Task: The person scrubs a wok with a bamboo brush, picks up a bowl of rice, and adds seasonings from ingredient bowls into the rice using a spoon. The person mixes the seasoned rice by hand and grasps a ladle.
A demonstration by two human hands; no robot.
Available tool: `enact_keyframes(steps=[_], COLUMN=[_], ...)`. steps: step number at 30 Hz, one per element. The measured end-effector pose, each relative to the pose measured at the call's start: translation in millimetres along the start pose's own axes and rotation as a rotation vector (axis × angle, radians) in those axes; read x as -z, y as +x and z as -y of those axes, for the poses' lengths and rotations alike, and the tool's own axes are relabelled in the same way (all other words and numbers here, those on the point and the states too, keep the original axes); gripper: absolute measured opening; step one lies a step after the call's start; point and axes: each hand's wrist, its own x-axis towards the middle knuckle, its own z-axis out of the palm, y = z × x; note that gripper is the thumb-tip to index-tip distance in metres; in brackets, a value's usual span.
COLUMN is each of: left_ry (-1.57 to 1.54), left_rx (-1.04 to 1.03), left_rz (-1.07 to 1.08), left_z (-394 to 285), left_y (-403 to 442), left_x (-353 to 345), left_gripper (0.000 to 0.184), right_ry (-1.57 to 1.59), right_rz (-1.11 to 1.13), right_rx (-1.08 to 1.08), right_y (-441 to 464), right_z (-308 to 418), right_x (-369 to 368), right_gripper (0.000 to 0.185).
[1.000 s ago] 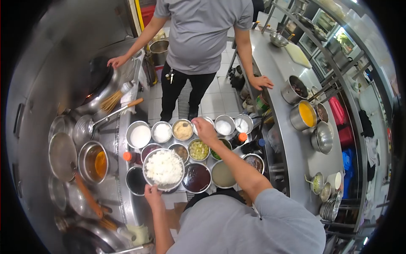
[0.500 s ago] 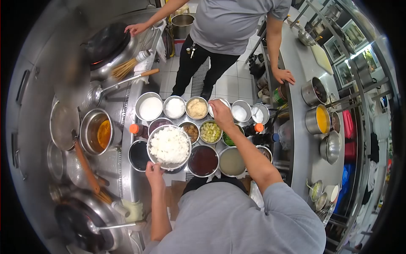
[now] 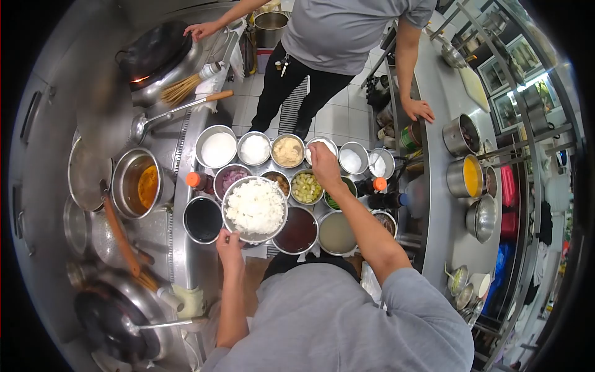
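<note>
My left hand (image 3: pixel 230 248) grips the near rim of a metal bowl (image 3: pixel 256 239) heaped with white rice (image 3: pixel 255 206). The bowl is held above the tins, covering part of the diced brown food (image 3: pixel 278 181). My right hand (image 3: pixel 323 162) reaches forward over a tin of white seasoning (image 3: pixel 314 151), fingertips drawn together at its contents. Whatever they pinch is hidden. Beside that tin sit a tin of pale yellow paste (image 3: pixel 288 151) and another with white powder (image 3: pixel 351 161). Chopped pale-green vegetable (image 3: pixel 307 188) lies in a tin below my right hand.
Pots of dark liquid (image 3: pixel 202 220), red-brown sauce (image 3: pixel 296 229) and cloudy liquid (image 3: pixel 337 233) line the near row. Orange-capped bottles (image 3: pixel 197 180) flank the tins. Woks (image 3: pixel 114 322) and a ladle (image 3: pixel 155 325) are at left. Another person (image 3: pixel 341 37) stands opposite, one hand on the right counter (image 3: pixel 427 204).
The rice bowl in my left hand has shifted slightly right over the tins. My right hand stays at the white seasoning tin. The view has tilted a little.
</note>
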Motion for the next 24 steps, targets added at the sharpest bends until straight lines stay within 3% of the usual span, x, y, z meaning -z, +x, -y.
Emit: enact_keyframes(steps=[4,6,11,17,19,24], left_ry=[0.019,0.012,0.051,0.039,0.049,0.024], left_rx=[0.010,0.012,0.005,0.020,0.014,0.020], left_rz=[-0.002,0.002,0.004,-0.025,-0.024,-0.031], left_z=[-1.5,-4.8,-8.4,-7.3,-6.6,-7.7], left_y=[0.4,-0.2,-2.2,-2.2,-2.5,-4.1], left_x=[1.2,-0.7,6.8,13.2,15.7,10.0], left_gripper=[0.016,0.016,0.017,0.017,0.017,0.018], right_ry=[0.037,0.194,0.082,0.205,-0.027,0.071], right_rz=[-0.083,0.010,-0.037,-0.114,-0.117,-0.107], right_rx=[-0.069,-0.300,-0.224,-0.401,-0.293,-0.332], right_y=[10.8,13.6,17.8,35.8,36.8,35.5], right_z=[6.5,-2.8,-1.0,-8.3,-6.3,3.4], right_x=[-5.8,-21.8,-27.9,-50.9,-45.6,-47.5], right_gripper=[0.015,0.015,0.015,0.013,0.014,0.013])
